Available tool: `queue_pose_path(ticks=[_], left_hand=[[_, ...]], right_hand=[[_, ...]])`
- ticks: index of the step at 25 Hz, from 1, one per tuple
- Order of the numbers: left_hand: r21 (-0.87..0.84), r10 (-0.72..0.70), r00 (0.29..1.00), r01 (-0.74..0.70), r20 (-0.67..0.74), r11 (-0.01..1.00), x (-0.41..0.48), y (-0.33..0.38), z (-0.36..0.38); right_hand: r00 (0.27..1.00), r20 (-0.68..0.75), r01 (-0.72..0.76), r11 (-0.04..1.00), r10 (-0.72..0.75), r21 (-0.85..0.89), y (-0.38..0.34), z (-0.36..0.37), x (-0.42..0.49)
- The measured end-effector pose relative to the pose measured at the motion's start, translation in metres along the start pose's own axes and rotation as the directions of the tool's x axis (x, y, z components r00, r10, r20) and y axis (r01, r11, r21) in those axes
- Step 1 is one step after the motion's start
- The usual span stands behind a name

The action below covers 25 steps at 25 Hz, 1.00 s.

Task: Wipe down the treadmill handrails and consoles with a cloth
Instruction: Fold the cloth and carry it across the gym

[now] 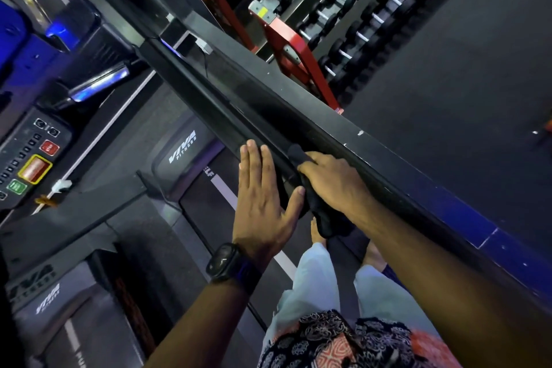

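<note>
The right hand is closed over a dark, bunched fabric cloth and presses it against the long black treadmill handrail, which runs diagonally from the upper left to the lower right. The left hand, with a black smartwatch on its wrist, lies flat with fingers extended, holding nothing, against the near edge of the handrail just beside the cloth. The dark treadmill console, with red, yellow-framed and green buttons, sits at the left edge, well apart from both hands.

Dim, blue-tinged and tilted, the console at left perhaps motion-blurred.
</note>
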<state>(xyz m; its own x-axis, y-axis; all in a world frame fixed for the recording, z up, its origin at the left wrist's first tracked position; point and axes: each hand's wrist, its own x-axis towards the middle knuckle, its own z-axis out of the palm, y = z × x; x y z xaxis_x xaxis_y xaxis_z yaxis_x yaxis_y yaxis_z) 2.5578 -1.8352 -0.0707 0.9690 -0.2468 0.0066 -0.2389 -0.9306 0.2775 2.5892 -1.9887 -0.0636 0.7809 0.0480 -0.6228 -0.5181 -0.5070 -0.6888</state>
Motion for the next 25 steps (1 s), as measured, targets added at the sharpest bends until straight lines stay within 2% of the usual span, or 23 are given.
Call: queue_pose_path(ticks=[3, 5, 6, 9, 11, 14, 17, 20, 22, 25], left_hand=[[-0.127, 0.000, 1.000, -0.001, -0.009, 0.992, -0.008, 0.007, -0.003], [-0.322, -0.054, 0.998, 0.056, 0.016, 0.945, -0.013, 0.015, -0.012], [-0.410, -0.081, 0.996, 0.083, 0.024, 0.908, -0.013, 0.019, -0.019], [-0.510, -0.030, 0.999, 0.021, -0.011, 0.860, -0.003, 0.031, -0.045], [-0.642, 0.034, 0.999, -0.039, -0.019, 0.766, 0.004, 0.035, -0.061], [-0.759, 0.049, 0.998, -0.063, -0.041, 0.648, 0.011, 0.027, -0.078], [-0.854, 0.094, 0.994, -0.098, -0.058, 0.510, 0.010, 0.015, -0.095], [-0.934, 0.116, 0.992, -0.085, -0.047, 0.346, 0.009, 0.011, -0.105], [-0.968, 0.145, 0.989, -0.052, -0.017, 0.245, 0.005, 0.010, -0.110], [-0.983, 0.224, 0.975, -0.044, -0.003, 0.179, -0.005, 0.021, -0.120]], right_hand=[[0.989, -0.131, 0.075, 0.997, -0.075, -0.005, -0.007, 0.002, -0.027], [0.965, -0.226, 0.144, 0.989, -0.133, 0.032, -0.006, 0.010, -0.046], [0.946, -0.287, 0.188, 0.976, -0.150, 0.109, -0.006, 0.013, -0.052], [0.886, -0.448, 0.319, 0.858, -0.120, 0.402, -0.010, 0.020, -0.061], [0.821, -0.558, 0.421, 0.789, -0.122, 0.447, -0.017, 0.026, -0.067], [0.707, -0.698, 0.560, 0.694, -0.115, 0.452, -0.027, 0.040, -0.077], [0.674, -0.738, 0.592, 0.599, -0.003, 0.539, -0.036, 0.055, -0.087], [0.767, -0.638, 0.565, 0.393, 0.074, 0.725, -0.047, 0.061, -0.103], [0.809, -0.579, 0.527, 0.313, 0.098, 0.790, -0.052, 0.066, -0.119], [0.741, -0.649, 0.591, 0.293, 0.170, 0.752, -0.053, 0.070, -0.140]])
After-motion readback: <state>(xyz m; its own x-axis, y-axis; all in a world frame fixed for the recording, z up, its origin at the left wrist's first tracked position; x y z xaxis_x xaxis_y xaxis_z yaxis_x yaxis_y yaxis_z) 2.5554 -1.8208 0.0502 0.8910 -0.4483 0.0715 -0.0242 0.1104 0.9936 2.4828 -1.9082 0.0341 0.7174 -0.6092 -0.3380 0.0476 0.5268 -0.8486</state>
